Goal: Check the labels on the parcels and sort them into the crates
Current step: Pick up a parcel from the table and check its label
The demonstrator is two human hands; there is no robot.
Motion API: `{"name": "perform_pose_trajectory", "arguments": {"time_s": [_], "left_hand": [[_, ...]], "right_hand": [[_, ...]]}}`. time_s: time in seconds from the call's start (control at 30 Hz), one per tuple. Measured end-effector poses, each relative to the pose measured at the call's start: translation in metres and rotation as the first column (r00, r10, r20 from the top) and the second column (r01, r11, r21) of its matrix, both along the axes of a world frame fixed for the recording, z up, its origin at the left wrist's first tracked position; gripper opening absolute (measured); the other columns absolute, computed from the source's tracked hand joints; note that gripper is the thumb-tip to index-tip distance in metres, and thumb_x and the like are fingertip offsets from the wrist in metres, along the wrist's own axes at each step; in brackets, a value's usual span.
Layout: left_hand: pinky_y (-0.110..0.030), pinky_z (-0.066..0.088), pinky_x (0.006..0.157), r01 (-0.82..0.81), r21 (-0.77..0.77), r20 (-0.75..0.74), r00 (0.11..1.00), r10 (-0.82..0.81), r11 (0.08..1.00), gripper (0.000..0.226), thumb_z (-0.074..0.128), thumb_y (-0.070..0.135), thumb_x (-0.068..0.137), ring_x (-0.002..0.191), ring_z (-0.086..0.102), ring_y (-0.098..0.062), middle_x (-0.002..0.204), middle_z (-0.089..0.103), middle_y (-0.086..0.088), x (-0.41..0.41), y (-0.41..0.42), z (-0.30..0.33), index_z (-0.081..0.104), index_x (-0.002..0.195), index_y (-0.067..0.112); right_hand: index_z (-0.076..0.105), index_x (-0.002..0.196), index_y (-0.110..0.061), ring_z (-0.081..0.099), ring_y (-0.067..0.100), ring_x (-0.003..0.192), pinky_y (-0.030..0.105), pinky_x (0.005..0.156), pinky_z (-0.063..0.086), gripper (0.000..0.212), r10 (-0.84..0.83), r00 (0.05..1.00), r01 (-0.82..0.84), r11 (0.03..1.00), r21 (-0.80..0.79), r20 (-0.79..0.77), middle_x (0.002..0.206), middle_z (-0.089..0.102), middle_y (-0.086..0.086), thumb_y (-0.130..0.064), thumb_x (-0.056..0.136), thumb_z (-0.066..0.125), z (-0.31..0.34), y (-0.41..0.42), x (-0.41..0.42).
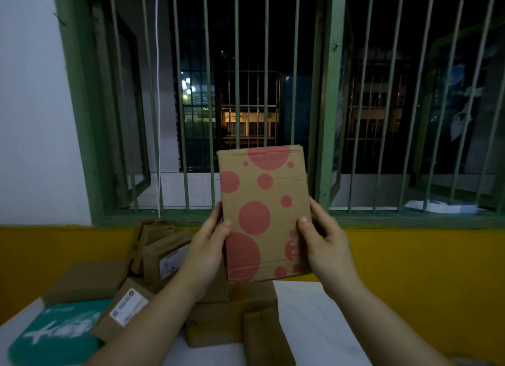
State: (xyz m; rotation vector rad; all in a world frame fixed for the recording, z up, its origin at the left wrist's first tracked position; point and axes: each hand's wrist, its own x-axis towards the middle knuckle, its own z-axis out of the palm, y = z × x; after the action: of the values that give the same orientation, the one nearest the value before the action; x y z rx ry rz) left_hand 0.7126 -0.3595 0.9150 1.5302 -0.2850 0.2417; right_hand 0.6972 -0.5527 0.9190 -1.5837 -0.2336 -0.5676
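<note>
To the left of the left hand (207, 245) and below it, a pile of unsorted parcels rests on the white table (314, 319). Furthest left lies a teal parcel (57, 335) with white print. Beside it, nearer the left forearm, sits a brown parcel (123, 311) with a white shipping label facing up. Behind that one, just left of the left hand, a second labelled parcel (164, 259) stands tilted among further plain brown boxes.

The left hand grips the left edge of the dotted parcel (262, 212), thumb on the front face, fingers hidden behind it. This parcel is a brown carton printed with red circles, held upright between both hands, raised above the table and in front of the barred window (246, 78). The right hand (325, 242) grips the right edge in the same manner, thumb on the front.

No label shows on the face turned to the camera; the label is probably on another face, so inspection appears incomplete.

No crate is in view. Judged from the pile, most of the sorting remains: at least several parcels await checking, and the held parcel is not yet placed.
</note>
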Motion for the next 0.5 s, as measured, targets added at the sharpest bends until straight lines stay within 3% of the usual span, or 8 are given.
{"name": "perform_pose_trajectory", "arguments": {"time_s": [0.17,0.27,0.37,0.43,0.5], "left_hand": [[-0.012,0.053,0.064,-0.019,-0.041,-0.019,1.000,0.018,0.999,0.042,0.036,0.031,0.102,0.083,0.067,0.006,0.105,0.065,0.017,0.0001,-0.0018,0.0007,0.041,0.143,0.027],[-0.024,0.056,0.081,-0.061,-0.043,-0.053,0.997,0.059,0.997,0.047,0.032,0.042,0.100,0.099,0.067,-0.005,0.117,0.066,0.006,0.0005,-0.0016,0.0007,0.045,0.142,0.025],[-0.042,0.047,0.102,-0.084,-0.063,-0.143,0.987,0.074,0.995,0.063,0.025,0.059,0.094,0.116,0.059,-0.021,0.129,0.061,-0.005,0.0012,-0.0015,0.0008,0.048,0.140,0.023],[-0.038,0.049,0.096,-0.097,-0.054,-0.163,0.983,0.087,0.994,0.058,0.020,0.053,0.099,0.111,0.061,-0.021,0.122,0.065,-0.006,0.0011,-0.0014,0.0017,0.054,0.135,0.022],[-0.031,0.051,0.085,-0.103,-0.043,-0.152,0.984,0.095,0.994,0.055,0.020,0.049,0.101,0.106,0.063,-0.019,0.117,0.067,-0.005,0.0007,-0.0019,0.0028,0.055,0.134,0.022]], "right_hand": [[0.044,0.126,-0.056,0.058,0.012,0.115,0.039,0.093,0.054,0.039,-0.008,1.000,0.008,0.999,-0.031,0.004,0.132,0.055,-0.005,-0.035,0.095,0.056,-0.0020,-0.0002,-0.0002],[0.047,0.119,-0.060,0.058,0.014,0.116,0.043,0.094,0.054,0.034,-0.007,1.000,0.007,1.000,-0.008,-0.008,0.132,0.055,-0.005,-0.035,0.096,0.053,-0.0005,0.0016,-0.0020],[0.050,0.107,-0.063,0.056,0.014,0.118,0.046,0.097,0.051,0.027,-0.003,1.000,0.003,1.000,0.025,-0.027,0.132,0.055,-0.007,-0.037,0.100,0.043,0.0018,0.0033,-0.0053],[0.052,0.107,-0.059,0.060,0.011,0.112,0.041,0.090,0.055,0.030,0.014,0.999,-0.012,0.999,0.047,-0.032,0.127,0.059,-0.007,-0.033,0.103,0.038,0.0024,0.0012,-0.0057],[0.054,0.112,-0.048,0.064,0.000,0.096,0.023,0.072,0.057,0.030,0.045,0.998,-0.042,0.997,0.069,-0.040,0.116,0.062,-0.012,-0.024,0.105,0.036,0.0036,-0.0017,-0.0069]]}}
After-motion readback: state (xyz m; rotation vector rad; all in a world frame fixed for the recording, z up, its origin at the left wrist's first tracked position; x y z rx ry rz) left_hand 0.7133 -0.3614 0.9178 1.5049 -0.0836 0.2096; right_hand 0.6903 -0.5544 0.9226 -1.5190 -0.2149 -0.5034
